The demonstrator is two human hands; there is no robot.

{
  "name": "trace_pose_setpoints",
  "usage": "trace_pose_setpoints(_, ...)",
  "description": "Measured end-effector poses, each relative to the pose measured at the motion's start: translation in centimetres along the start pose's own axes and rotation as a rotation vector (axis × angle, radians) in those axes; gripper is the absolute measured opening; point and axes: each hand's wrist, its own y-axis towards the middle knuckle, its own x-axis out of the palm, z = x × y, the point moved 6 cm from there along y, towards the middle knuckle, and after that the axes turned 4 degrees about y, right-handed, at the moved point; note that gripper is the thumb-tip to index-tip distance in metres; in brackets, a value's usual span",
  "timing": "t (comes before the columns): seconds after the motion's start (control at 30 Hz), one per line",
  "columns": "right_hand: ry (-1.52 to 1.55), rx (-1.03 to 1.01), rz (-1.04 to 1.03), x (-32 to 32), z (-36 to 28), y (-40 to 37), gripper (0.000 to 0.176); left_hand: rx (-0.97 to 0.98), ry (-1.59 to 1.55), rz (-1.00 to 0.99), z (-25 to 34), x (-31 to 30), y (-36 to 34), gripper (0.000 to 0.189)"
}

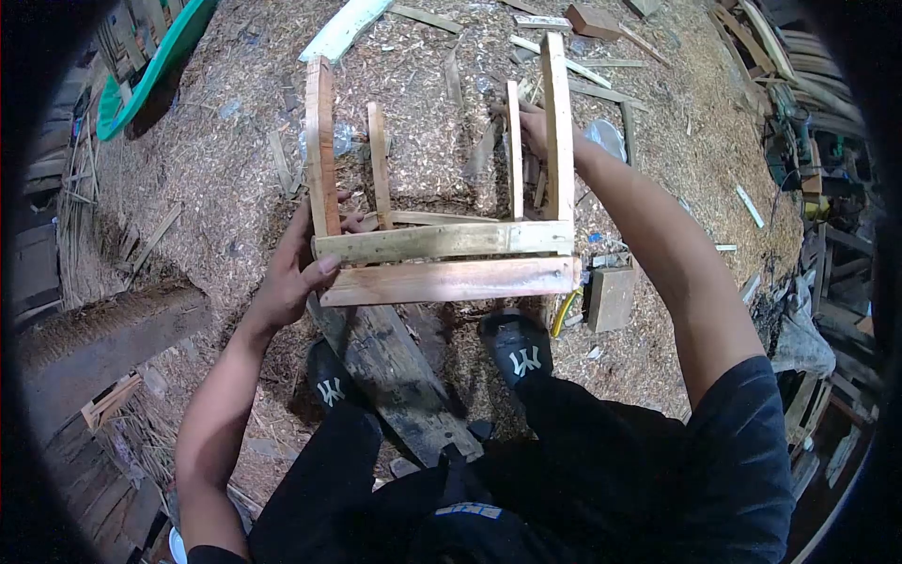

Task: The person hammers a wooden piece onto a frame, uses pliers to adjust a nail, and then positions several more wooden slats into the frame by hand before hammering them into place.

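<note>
A small wooden frame [446, 242] with several upright posts and two front slats is held up in front of me. My left hand [299, 268] is closed around its front left corner, with the thumb on the slats and fingers reaching behind the left post. Farther out, my right hand [534, 130] grips the back right part of the frame; the right post partly hides its fingers. Under the frame a long worn plank [395, 376] lies between my feet.
Wood shavings [225, 169] cover the ground. A wooden block [611, 299] and a yellow-handled item [565, 313] lie right of the frame. Beyond are a whitish container [606, 139], a pale board [343, 28] and a green curved object [155, 75]. A thick beam [113, 329] is at left.
</note>
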Motion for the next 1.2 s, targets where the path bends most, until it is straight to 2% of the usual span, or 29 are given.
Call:
trace_pose_setpoints(0.03, -0.261, -0.021, -0.029, -1.4, -1.7, -0.6, 0.059, 0.002, 0.039, -0.042, 0.3, 0.2, 0.0, 0.084)
trace_pose_setpoints(0.07, -0.043, 0.204, -0.075, -1.4, -0.8, -0.3, 0.055, 0.003, 0.078, -0.085, 0.5, 0.4, 0.0, 0.084)
trace_pose_setpoints(0.13, -0.61, -0.109, 0.129, -2.4, -2.5, -0.7, 0.047, 0.005, 0.085, -0.076, 0.7, 0.7, 0.2, 0.084)
trace_pose_setpoints(0.17, -0.389, -0.038, 0.022, -2.6, -1.4, -1.1, 0.031, 0.009, 0.091, -0.067, 0.7, 0.7, 0.3, 0.085)
trace_pose_setpoints(0.2, -0.357, 0.088, -0.083, -5.6, -3.8, -2.0, 0.03, 0.01, 0.09, -0.066, 0.6, 0.5, 0.4, 0.085)
trace_pose_setpoints(0.27, 0.011, 0.029, 0.155, -3.8, 3.5, -2.8, 0.033, -0.086, 0.038, -0.068, -0.7, 0.1, 0.6, 0.085)
trace_pose_setpoints(0.33, 0.035, 0.097, 0.135, -7.8, 1.2, -4.3, 0.036, -0.05, 0.036, -0.059, -0.8, 0.1, 0.9, 0.085)
trace_pose_setpoints(0.4, -0.378, 0.16, -0.138, -9.8, -1.7, -6.6, 0.036, -0.011, 0.033, -0.062, -0.6, 0.4, 1.2, 0.084)
trace_pose_setpoints(0.43, -0.426, 0.182, -0.083, -10.7, -2.3, -7.8, 0.036, -0.01, 0.053, -0.075, -0.5, 0.5, 1.4, 0.083)
trace_pose_setpoints(0.47, -0.476, 0.262, -0.068, -11.4, -2.6, -9.3, 0.024, -0.008, 0.073, -0.087, -0.3, 0.5, 1.5, 0.082)
trace_pose_setpoints(0.53, -0.353, 0.32, 0.079, -12.4, -1.1, -12.7, 0.027, -0.032, 0.093, -0.117, 0.1, 1.2, 1.8, 0.078)
trace_pose_setpoints(0.6, -0.361, 0.367, 0.073, -13.8, -0.8, -16.0, 0.033, 0.061, 0.055, -0.039, 1.0, 2.1, 2.1, 0.075)
trace_pose_setpoints(0.67, -0.098, 0.572, 0.214, -16.1, -0.9, -19.1, 0.039, 0.036, 0.067, -0.075, 1.3, 2.5, 2.5, 0.069)
trace_pose_setpoints(0.7, 0.067, 0.572, 0.303, -17.1, -0.3, -19.9, 0.043, -0.019, 0.086, -0.113, 1.3, 2.8, 3.1, 0.069)
trace_pose_setpoints(0.73, 0.065, 0.567, 0.309, -17.8, -1.2, -20.0, 0.043, -0.075, 0.104, -0.148, 1.1, 3.0, 3.7, 0.069)
trace_pose_setpoints(0.8, 0.325, 0.326, 0.489, -20.0, -4.5, -19.9, 0.043, -0.046, 0.013, -0.148, 1.1, 2.6, 4.8, 0.062)
trace_pose_setpoints(0.83, 0.329, 0.318, 0.49, -20.9, -6.7, -19.5, 0.043, -0.078, 0.044, -0.179, 1.2, 2.4, 5.0, 0.062)
trace_pose_setpoints(0.9, 0.385, 0.071, 0.399, -22.3, -13.6, -17.4, 0.043, -0.097, 0.088, -0.215, 1.6, 2.5, 4.9, 0.06)
trace_pose_setpoints(0.93, 0.388, 0.06, 0.402, -22.1, -15.5, -16.5, 0.043, -0.093, 0.095, -0.206, 1.3, 2.4, 4.9, 0.06)
trace_pose_setpoints(1.0, 0.419, 0.013, 0.19, -20.7, -19.3, -14.5, 0.042, -0.104, 0.057, -0.213, 0.4, 2.2, 5.0, 0.06)
trace_pose_setpoints(1.03, 0.432, 0.088, 0.082, -20.5, -21.0, -13.8, 0.042, -0.118, 0.018, -0.199, 0.5, 2.3, 4.8, 0.06)
trace_pose_setpoints(1.1, 0.469, 0.219, -0.084, -18.9, -22.2, -12.4, 0.039, -0.15, 0.142, -0.194, 0.1, 1.7, 4.6, 0.058)
trace_pose_setpoints(1.13, 0.478, 0.202, -0.089, -17.7, -21.9, -11.8, 0.039, -0.137, 0.14, -0.213, 0.3, 2.0, 4.4, 0.057)
trace_pose_setpoints(1.2, 0.438, -0.016, 0.015, -16.9, -22.2, -11.2, 0.037, -0.132, 0.156, -0.209, 1.1, 2.4, 3.4, 0.059)
